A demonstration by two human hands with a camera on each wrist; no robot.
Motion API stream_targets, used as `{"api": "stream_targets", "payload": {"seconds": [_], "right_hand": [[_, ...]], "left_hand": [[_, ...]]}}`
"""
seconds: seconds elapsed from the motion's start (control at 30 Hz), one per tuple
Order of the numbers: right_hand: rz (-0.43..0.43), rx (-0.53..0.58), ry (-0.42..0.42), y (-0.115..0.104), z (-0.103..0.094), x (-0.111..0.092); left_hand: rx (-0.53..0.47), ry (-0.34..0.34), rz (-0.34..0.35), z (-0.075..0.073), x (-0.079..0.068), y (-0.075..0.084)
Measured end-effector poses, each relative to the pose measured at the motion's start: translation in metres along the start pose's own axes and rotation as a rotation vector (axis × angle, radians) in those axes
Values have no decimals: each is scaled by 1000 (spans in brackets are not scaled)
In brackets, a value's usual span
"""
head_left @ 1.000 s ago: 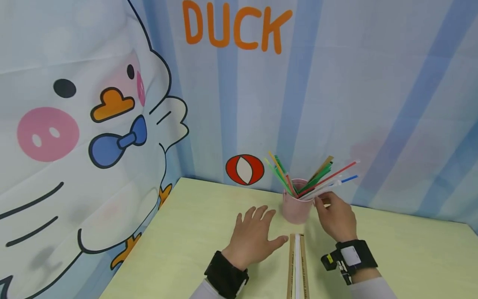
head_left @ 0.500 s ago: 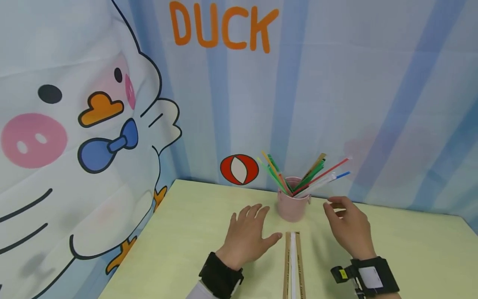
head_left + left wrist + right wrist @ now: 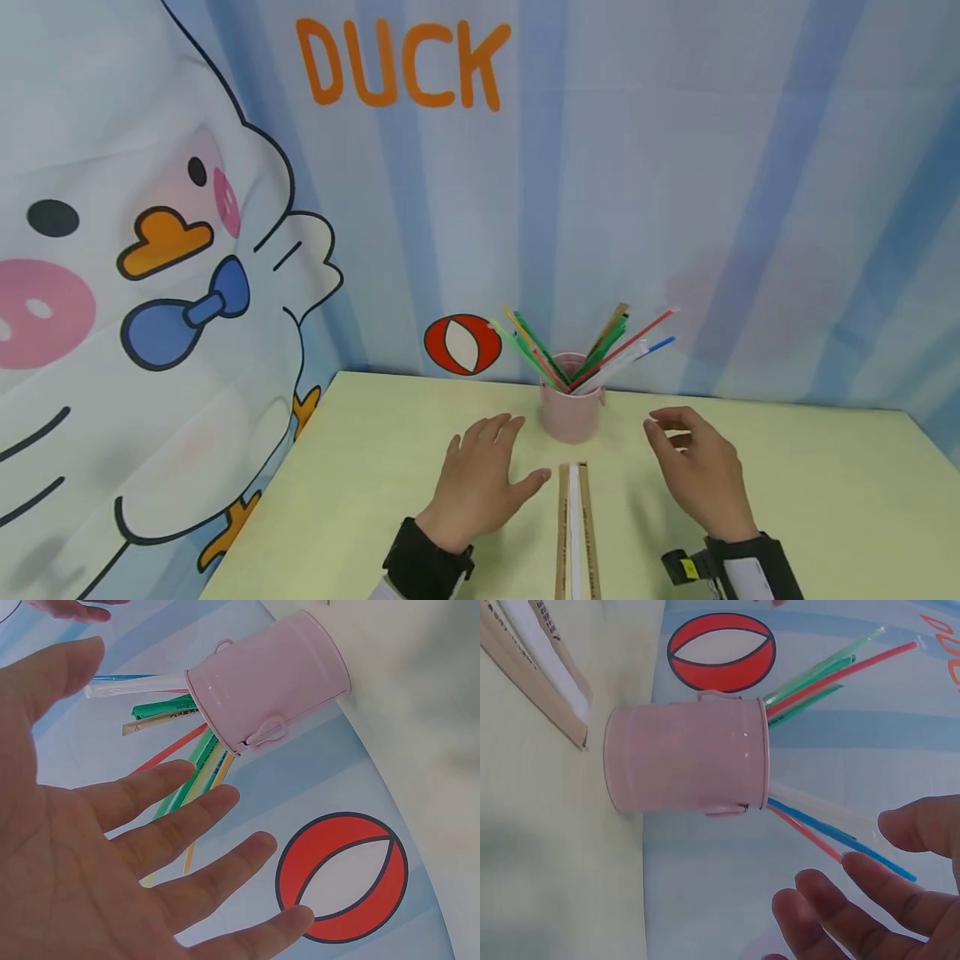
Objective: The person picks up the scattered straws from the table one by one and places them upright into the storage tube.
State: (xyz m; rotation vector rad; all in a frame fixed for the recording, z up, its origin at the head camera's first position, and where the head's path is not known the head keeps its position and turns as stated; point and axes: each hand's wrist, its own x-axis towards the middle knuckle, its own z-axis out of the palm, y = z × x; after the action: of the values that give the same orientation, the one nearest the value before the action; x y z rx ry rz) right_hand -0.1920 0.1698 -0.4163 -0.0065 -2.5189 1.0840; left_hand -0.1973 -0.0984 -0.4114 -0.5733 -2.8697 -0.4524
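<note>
A small pink bucket [image 3: 568, 419] with little side handles stands upright on the table, full of straws [image 3: 613, 337] in green, red, blue, white and brown that fan out over its rim. My left hand [image 3: 480, 485] is spread to the left of and nearer than the bucket, apart from it; its fingers [image 3: 180, 840] are stretched in the left wrist view. To the bucket's right hovers my right hand [image 3: 699, 471], fingers loosely bent and nothing between them. Between the hands lie two brown paper-wrapped sticks [image 3: 590, 533] with a white paper-wrapped one [image 3: 575, 529] between them.
The pale yellow table [image 3: 390, 442] meets a blue striped cloth backdrop [image 3: 637, 167] just behind the bucket. A duck [image 3: 225, 358], a red and white ball [image 3: 462, 344] and orange lettering are printed on the backdrop.
My right hand has moved away from the straws at the bucket's right rim, toward the right. The left hand stays spread in place. The head view has turned slightly to the right.
</note>
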Motion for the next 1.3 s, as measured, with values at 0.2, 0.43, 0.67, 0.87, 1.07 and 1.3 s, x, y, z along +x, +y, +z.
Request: {"api": "stream_targets", "payload": {"seconds": [0.2, 0.43, 0.67, 0.87, 1.07, 1.3], "right_hand": [[-2, 3, -41, 13, -6, 5], [-21, 14, -52, 24, -10, 13], [-32, 41, -68, 26, -11, 16], [-26, 75, -92, 24, -11, 15], [-44, 82, -98, 24, -11, 15], [-41, 94, -111, 24, -11, 14]], "left_hand": [[-13, 16, 1, 3, -2, -3], [-2, 23, 9, 8, 3, -5], [69, -153, -22, 31, 9, 3], [145, -301, -8, 47, 9, 18], [229, -382, -8, 59, 9, 31], [204, -398, -14, 65, 4, 38]]}}
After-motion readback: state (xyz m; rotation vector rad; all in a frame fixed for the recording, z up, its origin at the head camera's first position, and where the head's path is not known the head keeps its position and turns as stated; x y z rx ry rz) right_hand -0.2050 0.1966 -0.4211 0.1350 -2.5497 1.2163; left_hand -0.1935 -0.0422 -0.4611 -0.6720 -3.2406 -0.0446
